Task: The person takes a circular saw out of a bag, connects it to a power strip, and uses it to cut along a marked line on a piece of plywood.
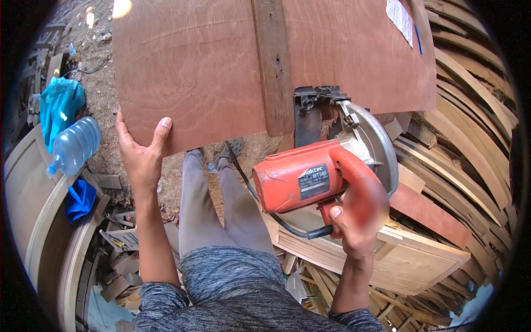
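Note:
A reddish-brown plywood sheet (pixel 188 72) spreads across the top of the view, with a dark wooden strip (pixel 274 61) lying over it from far to near. My left hand (pixel 142 155) grips the sheet's near left corner, thumb on top and the other fingers round the left edge. In my right hand (pixel 358 238) is a red circular saw (pixel 301 174), held by its rear handle. Its metal base plate (pixel 308 124) meets the sheet's near edge just right of the strip. A silver guard (pixel 381 144) covers the blade, whose cutting edge is hidden.
A black power cord (pixel 249 188) loops from the saw past my legs. At left lie a clear blue water bottle (pixel 77 145), a teal cloth (pixel 62 108) and curved wooden panels (pixel 33 205). Stacked boards (pixel 464 144) fill the right side. A panelled wooden piece (pixel 409 260) lies below the saw.

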### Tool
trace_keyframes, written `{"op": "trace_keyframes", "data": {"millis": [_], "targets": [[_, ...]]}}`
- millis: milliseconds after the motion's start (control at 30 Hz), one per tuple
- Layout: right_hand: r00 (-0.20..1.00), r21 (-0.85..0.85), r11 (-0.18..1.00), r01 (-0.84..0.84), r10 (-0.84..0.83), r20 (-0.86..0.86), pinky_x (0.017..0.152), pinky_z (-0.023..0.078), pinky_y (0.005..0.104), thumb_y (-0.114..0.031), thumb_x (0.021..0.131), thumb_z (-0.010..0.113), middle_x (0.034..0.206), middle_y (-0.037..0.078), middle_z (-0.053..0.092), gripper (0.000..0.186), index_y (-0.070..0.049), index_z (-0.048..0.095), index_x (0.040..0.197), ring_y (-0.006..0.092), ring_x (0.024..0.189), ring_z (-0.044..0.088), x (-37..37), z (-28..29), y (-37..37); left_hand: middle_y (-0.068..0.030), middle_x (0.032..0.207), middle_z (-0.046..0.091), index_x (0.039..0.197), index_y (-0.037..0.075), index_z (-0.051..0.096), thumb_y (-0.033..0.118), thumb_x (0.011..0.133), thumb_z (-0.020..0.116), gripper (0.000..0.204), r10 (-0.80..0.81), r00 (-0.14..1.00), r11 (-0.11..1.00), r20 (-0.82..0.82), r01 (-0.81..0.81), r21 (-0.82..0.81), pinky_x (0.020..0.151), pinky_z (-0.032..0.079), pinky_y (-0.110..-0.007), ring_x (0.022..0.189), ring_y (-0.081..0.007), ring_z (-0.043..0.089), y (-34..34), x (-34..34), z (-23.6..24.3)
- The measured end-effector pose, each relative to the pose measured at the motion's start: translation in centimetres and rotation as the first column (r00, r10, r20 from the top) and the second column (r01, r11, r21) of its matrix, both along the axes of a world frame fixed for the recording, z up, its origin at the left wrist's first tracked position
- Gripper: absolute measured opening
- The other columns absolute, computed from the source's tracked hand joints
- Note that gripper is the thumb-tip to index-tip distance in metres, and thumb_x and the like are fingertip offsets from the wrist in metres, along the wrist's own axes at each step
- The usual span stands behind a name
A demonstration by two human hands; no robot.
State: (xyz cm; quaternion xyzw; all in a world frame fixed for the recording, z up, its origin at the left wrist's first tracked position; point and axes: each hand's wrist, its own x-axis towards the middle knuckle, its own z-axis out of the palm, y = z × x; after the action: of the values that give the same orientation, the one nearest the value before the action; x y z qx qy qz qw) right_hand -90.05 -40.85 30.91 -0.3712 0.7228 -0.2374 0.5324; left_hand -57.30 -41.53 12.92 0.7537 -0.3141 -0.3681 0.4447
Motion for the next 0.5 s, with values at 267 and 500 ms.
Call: {"op": "trace_keyframes", "data": {"millis": [267, 500], "targets": [[1.0, 0.052, 0.999, 0.001, -0.001, 0.016, 0.075, 0.05, 0.0262, 0.01, 0.082, 0.063, 0.102, 0.005, 0.055, 0.062, 0.002, 0.05, 0.143, 0.0105, 0.087, 0.056, 0.2, 0.7, -0.3, -0.0245, 0.144, 0.054, 0.155, -0.005, 0.031, 0.018, 0.086, 0.085, 0.09, -0.062, 0.927, 0.998, 0.369, 0.052, 0.036, 0.115, 0.041, -0.04, 0.134, -0.0314, 0.055, -0.4, -0.1, 0.6], [0.997, -0.065, 0.995, -0.076, 0.077, 0.021, 0.057, 0.05, 0.022, -0.003, 0.085, 0.069, 0.102, 0.004, 0.057, 0.054, -0.002, 0.055, 0.138, 0.0081, 0.076, 0.059, -0.3, -0.1, -0.3, -0.025, 0.155, 0.046, 0.152, -0.002, 0.042, 0.033, 0.088, 0.082, 0.083, -0.282, 0.851, 0.943, 0.443, 0.332, -0.038, 0.119, 0.037, -0.043, 0.146, -0.0361, 0.044, -10.8, -2.4, 5.2]]}}
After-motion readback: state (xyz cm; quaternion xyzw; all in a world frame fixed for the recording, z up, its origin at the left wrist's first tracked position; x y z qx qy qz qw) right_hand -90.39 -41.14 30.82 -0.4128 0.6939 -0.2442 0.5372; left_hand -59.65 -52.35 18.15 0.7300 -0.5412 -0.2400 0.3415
